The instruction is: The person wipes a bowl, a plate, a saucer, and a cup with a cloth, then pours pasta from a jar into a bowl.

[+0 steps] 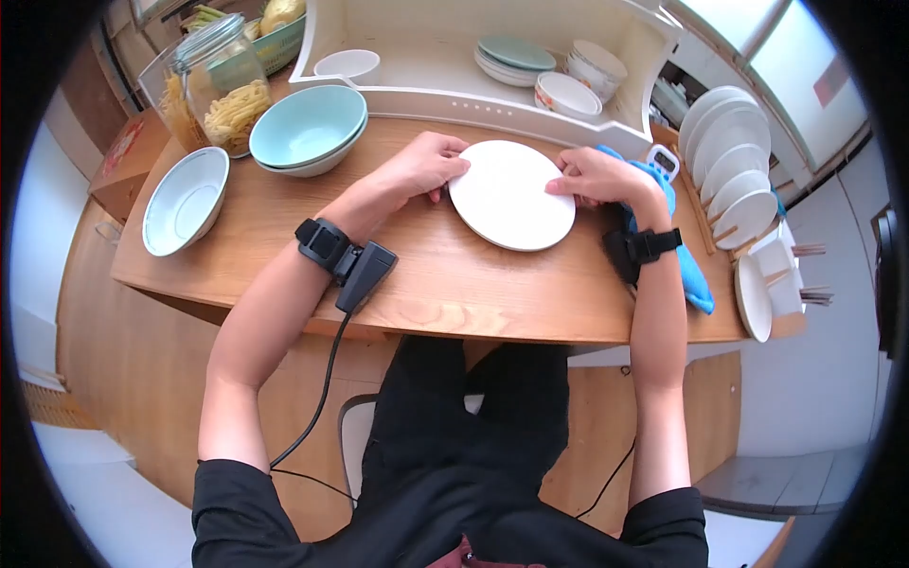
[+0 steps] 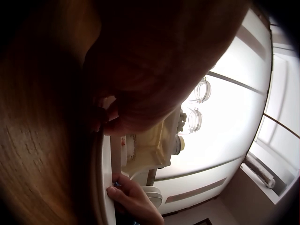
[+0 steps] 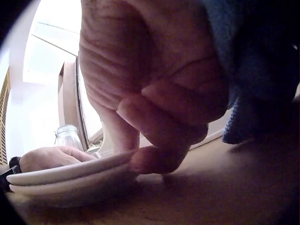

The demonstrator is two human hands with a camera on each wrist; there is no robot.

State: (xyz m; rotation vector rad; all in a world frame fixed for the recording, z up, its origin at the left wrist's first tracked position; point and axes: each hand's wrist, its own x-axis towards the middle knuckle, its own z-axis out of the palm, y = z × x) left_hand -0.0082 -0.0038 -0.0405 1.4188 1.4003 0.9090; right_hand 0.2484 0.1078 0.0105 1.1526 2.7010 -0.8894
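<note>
Two white plates (image 3: 70,182), one stacked on the other, show edge-on in the right wrist view. From the head view only the round white top plate (image 1: 512,204) is seen, low over the wooden table (image 1: 417,293). My left hand (image 1: 426,167) pinches the rim at its left side. On the opposite side my right hand (image 1: 598,176) grips the rim, thumb on top and fingers curled underneath. A blue cloth (image 1: 696,276) lies beside and under my right wrist, with a small white digital timer (image 1: 663,162) by it.
Light-blue bowls (image 1: 308,128), a white bowl (image 1: 187,202) and a pasta jar (image 1: 227,90) stand at the left. Behind is a cream shelf (image 1: 445,106) holding bowls and plates. Along the right edge stands a rack of upright plates (image 1: 727,133), with an oval dish (image 1: 753,298) nearer.
</note>
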